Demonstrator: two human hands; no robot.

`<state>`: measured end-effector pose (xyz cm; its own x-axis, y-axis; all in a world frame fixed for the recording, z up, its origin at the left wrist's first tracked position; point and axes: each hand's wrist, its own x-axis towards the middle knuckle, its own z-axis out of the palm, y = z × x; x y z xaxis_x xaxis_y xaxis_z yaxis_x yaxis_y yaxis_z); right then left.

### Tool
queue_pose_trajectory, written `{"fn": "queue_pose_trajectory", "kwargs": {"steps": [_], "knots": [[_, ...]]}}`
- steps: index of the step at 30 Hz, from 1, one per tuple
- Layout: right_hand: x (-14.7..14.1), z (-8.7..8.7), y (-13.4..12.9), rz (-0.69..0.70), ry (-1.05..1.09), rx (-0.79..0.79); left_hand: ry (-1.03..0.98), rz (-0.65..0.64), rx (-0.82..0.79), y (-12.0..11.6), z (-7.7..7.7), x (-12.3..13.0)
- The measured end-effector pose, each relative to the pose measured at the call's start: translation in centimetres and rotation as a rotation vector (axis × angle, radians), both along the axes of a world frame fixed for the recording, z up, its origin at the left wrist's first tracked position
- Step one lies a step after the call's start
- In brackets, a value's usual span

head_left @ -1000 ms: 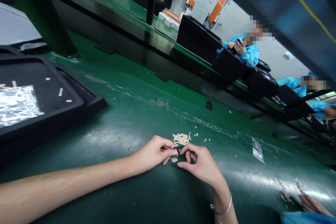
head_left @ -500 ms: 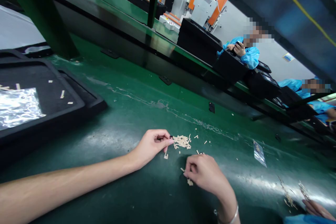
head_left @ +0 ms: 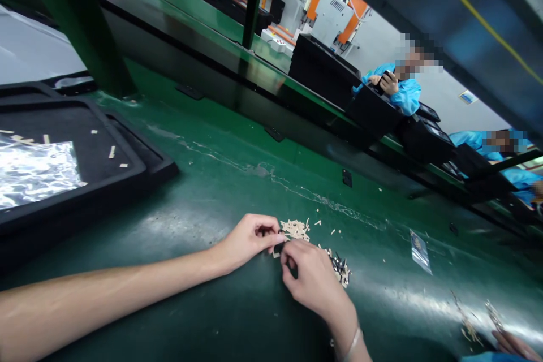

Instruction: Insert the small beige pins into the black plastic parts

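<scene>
My left hand (head_left: 254, 238) is closed in a pinch on a small black piece (head_left: 279, 248), mostly covered by fingers. Right up against it is my right hand (head_left: 313, 274), fingers curled and tips pressed together at the piece; whatever they grip is hidden. Just beyond both hands lies a loose pile of small beige strips (head_left: 296, 228). A second heap, of small dark and shiny parts mixed with pale ones (head_left: 341, 269), sits to the right of my right hand and is partly covered by it.
At left, a black tray (head_left: 127, 178) holds a silvery bag (head_left: 38, 172) and scattered strips. A small clear bag (head_left: 419, 251) lies on the green bench (head_left: 203, 305). Another person's hand (head_left: 511, 344) is at lower right, near more small parts. People in blue sit beyond the partition.
My right hand has moved left and away from me to meet my left hand at the black piece, uncovering the dark heap. The view has shifted slightly.
</scene>
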<state>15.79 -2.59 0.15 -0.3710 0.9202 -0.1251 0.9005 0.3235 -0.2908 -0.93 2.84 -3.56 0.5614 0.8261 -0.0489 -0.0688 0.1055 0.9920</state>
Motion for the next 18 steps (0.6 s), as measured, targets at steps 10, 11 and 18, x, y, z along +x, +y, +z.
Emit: {"fn": "queue_pose_trajectory", "kwargs": {"steps": [10, 11, 18], "knots": [[0.0, -0.8, 0.5, -0.267, 0.453, 0.120, 0.158, -0.032, 0.179, -0.4, -0.5, 0.3], [-0.4, -1.1, 0.4, -0.261, 0.483, 0.143, 0.162, -0.033, 0.197, -0.5, -0.6, 0.4], [-0.8, -1.8, 0.2, -0.412, 0.660, 0.145, 0.170, -0.026, 0.179, -0.5, -0.1, 0.4]]}}
